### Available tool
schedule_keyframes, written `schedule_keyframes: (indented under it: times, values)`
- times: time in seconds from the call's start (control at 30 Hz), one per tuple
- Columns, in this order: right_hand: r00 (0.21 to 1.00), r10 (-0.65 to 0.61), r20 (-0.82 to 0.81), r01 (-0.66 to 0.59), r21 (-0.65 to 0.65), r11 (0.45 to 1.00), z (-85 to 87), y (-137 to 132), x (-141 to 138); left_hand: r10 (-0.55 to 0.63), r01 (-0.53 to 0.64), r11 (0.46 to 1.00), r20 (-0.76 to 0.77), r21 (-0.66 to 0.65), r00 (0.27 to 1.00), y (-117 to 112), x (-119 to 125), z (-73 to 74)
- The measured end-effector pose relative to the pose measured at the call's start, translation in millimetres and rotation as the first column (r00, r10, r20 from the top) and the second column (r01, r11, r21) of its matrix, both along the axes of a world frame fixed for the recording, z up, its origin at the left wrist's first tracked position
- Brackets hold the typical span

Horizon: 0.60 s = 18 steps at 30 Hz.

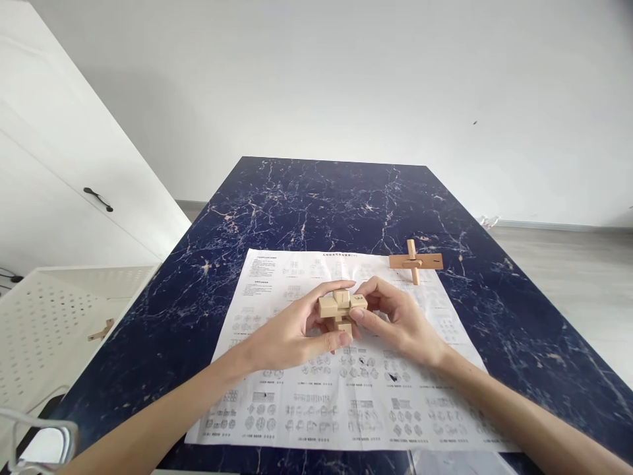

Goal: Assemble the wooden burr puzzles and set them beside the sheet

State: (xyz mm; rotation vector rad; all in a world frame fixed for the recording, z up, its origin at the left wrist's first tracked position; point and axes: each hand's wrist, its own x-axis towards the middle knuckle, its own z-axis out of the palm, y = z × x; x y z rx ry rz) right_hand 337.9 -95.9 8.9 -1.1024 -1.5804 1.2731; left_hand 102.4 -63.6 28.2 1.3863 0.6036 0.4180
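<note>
Both hands hold a pale wooden interlocking puzzle (342, 303) above a printed sheet. My left hand (301, 326) wraps its left side, with the thumb below and the index finger stretched over the top. On the other side, my right hand (390, 313) pinches a block end bearing a dark mark between thumb and fingers. Several block ends stick out of the puzzle in different directions; its underside is partly hidden by the fingers. Beneath lies the white instruction sheet (277, 389), covered in small diagrams and text.
A brown wooden cross-shaped piece (415, 262) lies on the sheet's upper right corner. The table (316, 204) is dark blue with a marble pattern. At left stand a white cabinet (74, 152) and a perforated white surface (54, 316) with a small wooden piece (101, 330) on it.
</note>
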Motion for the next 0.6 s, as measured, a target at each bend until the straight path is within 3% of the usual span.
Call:
schedule_keyframes:
  times: [0.37,0.6]
  values:
    - [0.993,0.110,-0.046,-0.116,-0.141,0.983,4.3,-1.8,2.4,-0.081,0.082,0.993,-0.019,0.085,0.997,0.7,0.6,2.7]
    - [0.990,0.121,-0.072,-0.132,-0.176,0.975,2.2,0.9,1.0,-0.030,0.029,0.998,-0.002,-0.060,1.000,1.4,2.8,5.3]
